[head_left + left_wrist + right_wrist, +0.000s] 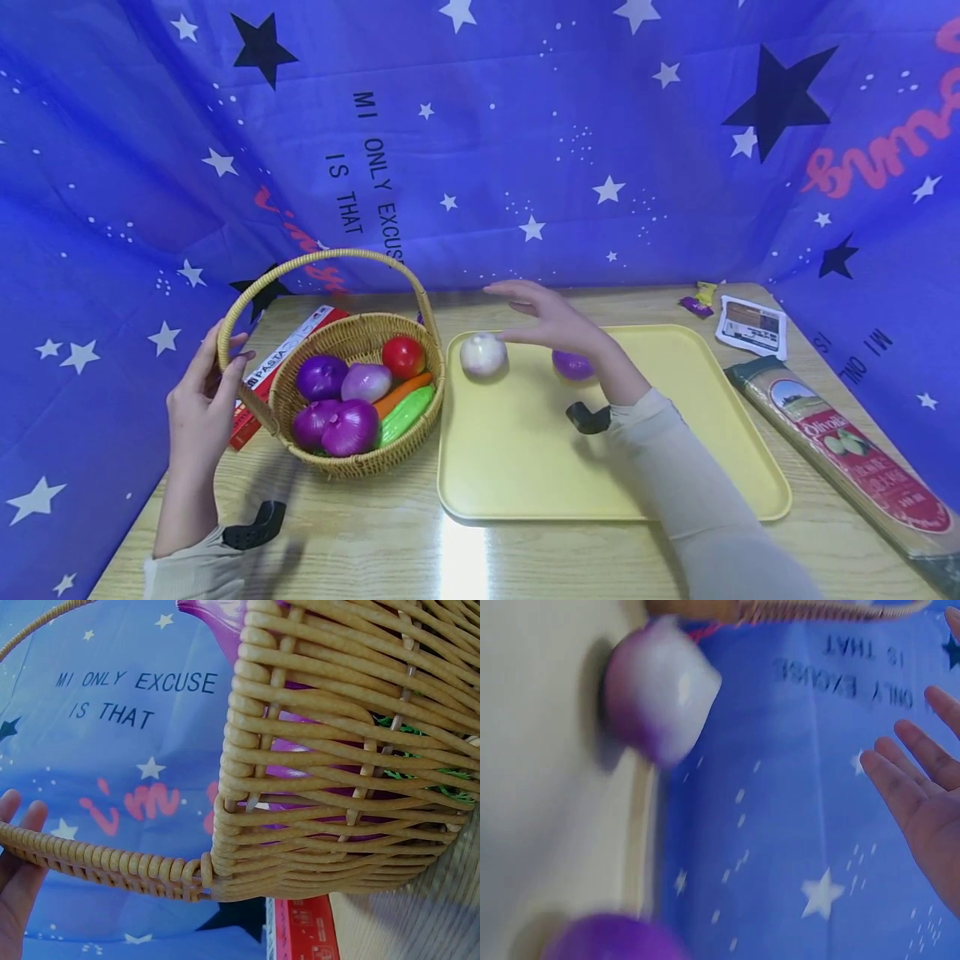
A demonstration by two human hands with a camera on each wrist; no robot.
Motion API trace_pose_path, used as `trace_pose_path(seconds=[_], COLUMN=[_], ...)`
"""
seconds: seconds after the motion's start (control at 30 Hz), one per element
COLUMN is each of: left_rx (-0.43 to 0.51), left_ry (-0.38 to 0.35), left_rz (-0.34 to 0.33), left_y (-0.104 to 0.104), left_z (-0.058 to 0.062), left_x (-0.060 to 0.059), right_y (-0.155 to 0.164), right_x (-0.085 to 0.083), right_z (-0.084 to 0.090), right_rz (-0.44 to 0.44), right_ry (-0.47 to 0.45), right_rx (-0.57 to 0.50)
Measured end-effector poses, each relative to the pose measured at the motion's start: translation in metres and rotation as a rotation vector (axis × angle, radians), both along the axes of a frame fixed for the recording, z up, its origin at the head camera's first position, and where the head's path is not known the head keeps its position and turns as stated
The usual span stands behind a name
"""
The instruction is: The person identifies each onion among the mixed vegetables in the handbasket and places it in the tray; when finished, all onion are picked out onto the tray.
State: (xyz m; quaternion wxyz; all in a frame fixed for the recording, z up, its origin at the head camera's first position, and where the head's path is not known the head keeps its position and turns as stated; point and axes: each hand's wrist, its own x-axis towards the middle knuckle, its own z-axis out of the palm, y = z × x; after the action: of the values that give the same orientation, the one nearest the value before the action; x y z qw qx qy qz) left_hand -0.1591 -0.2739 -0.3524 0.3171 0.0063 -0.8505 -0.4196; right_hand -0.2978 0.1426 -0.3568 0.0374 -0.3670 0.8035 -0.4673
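My left hand (201, 408) grips the side of the arched handle (322, 257) of a wicker basket (352, 468), its fingers behind the handle and thumb in front. Several purple onions (351, 428), a red tomato (403, 357), an orange carrot (402, 395) and a green ridged vegetable (407, 417) lie in the basket. Over the yellow tray (525, 467) my right hand (551, 321) hovers with fingers extended and nothing in them. Beside its fingertips sits a whitish-purple onion (483, 356). A smooth purple vegetable (572, 365) is partly hidden behind the right forearm.
Behind the basket lies a red pasta box (285, 354). Right of the tray are a long pasta bag (847, 450), a white packet (752, 325) and small purple and yellow wrapped pieces (701, 300). A blue star-patterned cloth (495, 150) stands around the wooden table (360, 533).
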Motion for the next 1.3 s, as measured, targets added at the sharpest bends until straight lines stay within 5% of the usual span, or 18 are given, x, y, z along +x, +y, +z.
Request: trace_pose_path(seconds=[0.47,0.63,0.97,1.3], left_rx=[0.009,0.018,0.053,0.045], left_ry=[0.013,0.008,0.012,0.007], left_rz=[-0.002,-0.008,-0.028,-0.034], left_y=[-0.002,-0.003,-0.003,-0.005], left_z=[0.000,0.000,0.000,-0.002], left_x=[0.000,-0.001,-0.003,-0.004], right_y=[-0.082,-0.110,-0.163,-0.194], right_x=[0.019,0.016,-0.006,-0.030], right_z=[0.037,0.042,0.029,0.011], right_rz=[0.088,0.164,0.249,0.218], right_ry=[0.084,0.032,-0.087,-0.130], right_rx=[0.102,0.051,0.042,0.126])
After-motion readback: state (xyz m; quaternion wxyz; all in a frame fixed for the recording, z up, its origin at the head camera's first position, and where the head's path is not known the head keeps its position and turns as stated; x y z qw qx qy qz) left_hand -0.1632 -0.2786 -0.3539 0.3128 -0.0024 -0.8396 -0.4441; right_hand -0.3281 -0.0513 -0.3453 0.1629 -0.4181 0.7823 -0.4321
